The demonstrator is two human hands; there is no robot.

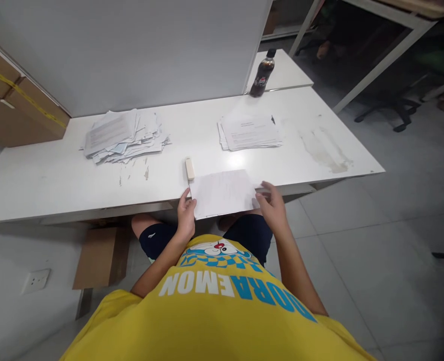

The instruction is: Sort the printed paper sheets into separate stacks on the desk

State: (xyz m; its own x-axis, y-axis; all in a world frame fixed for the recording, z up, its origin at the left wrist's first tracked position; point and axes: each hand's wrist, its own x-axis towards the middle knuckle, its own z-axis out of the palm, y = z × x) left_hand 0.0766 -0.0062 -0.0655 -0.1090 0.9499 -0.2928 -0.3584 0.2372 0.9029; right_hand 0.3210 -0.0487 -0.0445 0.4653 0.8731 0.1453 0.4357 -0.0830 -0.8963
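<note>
- White papers (224,194) lie in front of you, partly on the white table (195,130), their near side jutting past its front edge. Your left hand (186,218) has thumb and fingers closed on their left edge.
- Your right hand (273,206) is at the right edge, fingers slightly apart; whether they pinch the paper, I cannot tell. If that grip is loose, the sheets could fan out or slide toward your lap.
- A small cream object (189,169), perhaps a stapler, sits right at the papers' far left corner. Pushing the papers forward could snag that corner or knock the object aside.
- Well off to the left, a messy paper pile (122,138) has uneven edges; a brushing sleeve could topple loose sheets.
- Beyond your right hand lies a neater stack (251,133). Behind it stands a capped cola bottle (263,75); a long reach could tip it.
- Grey smears (329,150) at right might dirty paper laid there.
</note>
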